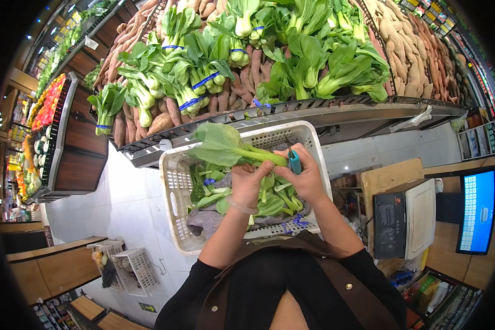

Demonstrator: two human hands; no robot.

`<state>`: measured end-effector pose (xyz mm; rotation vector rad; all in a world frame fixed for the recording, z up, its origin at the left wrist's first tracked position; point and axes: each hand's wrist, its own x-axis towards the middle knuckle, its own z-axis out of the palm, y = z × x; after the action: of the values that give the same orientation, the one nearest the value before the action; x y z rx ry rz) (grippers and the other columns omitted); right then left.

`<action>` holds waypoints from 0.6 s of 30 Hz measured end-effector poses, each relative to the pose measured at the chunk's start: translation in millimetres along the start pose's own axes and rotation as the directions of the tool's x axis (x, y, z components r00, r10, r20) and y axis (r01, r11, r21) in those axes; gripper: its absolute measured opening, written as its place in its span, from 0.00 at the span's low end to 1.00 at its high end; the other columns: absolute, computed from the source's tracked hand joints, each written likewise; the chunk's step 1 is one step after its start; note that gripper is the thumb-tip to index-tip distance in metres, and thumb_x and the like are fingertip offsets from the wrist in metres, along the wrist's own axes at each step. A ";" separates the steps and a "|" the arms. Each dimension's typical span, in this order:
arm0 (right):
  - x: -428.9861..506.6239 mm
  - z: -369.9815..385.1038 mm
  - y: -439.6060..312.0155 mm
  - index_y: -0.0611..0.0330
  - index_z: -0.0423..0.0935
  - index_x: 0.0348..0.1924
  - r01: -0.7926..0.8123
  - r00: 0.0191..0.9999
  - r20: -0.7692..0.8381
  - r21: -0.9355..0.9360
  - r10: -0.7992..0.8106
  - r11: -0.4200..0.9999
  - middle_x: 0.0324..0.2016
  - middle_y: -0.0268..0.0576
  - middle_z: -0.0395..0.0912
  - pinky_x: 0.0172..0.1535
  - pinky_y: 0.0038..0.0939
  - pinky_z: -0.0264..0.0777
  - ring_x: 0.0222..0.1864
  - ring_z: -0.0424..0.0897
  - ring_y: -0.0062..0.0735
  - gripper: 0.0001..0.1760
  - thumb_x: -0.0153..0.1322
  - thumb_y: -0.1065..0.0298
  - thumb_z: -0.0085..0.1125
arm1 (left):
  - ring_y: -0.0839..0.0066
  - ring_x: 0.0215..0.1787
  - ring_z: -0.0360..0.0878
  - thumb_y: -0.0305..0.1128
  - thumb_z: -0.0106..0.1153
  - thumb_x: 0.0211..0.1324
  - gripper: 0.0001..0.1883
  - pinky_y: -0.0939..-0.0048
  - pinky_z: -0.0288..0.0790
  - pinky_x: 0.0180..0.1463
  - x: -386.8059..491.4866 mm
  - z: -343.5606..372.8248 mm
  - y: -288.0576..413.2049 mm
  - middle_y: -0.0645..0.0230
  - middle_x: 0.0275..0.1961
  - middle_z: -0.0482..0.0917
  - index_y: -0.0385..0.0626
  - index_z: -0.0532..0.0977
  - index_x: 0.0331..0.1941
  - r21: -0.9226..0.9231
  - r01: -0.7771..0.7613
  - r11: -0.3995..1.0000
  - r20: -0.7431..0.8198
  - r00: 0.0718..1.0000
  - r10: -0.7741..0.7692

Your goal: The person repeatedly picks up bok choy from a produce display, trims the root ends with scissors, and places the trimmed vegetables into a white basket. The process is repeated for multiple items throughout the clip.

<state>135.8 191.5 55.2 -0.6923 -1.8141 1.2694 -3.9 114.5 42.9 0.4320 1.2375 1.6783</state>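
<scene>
My left hand (249,183) grips a head of bok choy (231,148) by its stalks, leaves pointing left. My right hand (303,171) holds a small knife with a teal handle (295,161), its dark blade pointing up, and its thumb and fingers also touch the base of the bok choy. Both hands are over a white plastic basket (174,206). Inside the basket lie loose green leaves (270,204), a grey cloth (208,220) and blue-purple ties (300,221).
Ahead, a display shelf holds banded bok choy (194,103), unbanded bok choy (346,74) and sweet potatoes (404,53). On the right stand a weighing scale (418,218) and a lit screen (476,212). White baskets (136,272) sit on the floor at lower left.
</scene>
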 end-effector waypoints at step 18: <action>-20.1 6.8 -18.0 0.64 0.78 0.48 -0.145 0.982 -0.085 0.249 0.171 0.958 0.34 0.34 0.79 0.48 0.26 0.70 0.41 0.78 0.26 0.13 0.74 0.66 0.63 | 0.75 0.50 0.78 0.28 0.70 0.57 0.27 0.69 0.76 0.54 -23.0 10.3 9.6 0.66 0.51 0.79 0.41 0.70 0.58 0.003 -0.076 0.997 0.084 0.994 0.075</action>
<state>140.8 165.9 64.9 -0.7637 -1.5100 1.5005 9.7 100.3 61.3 0.5535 1.1786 1.7028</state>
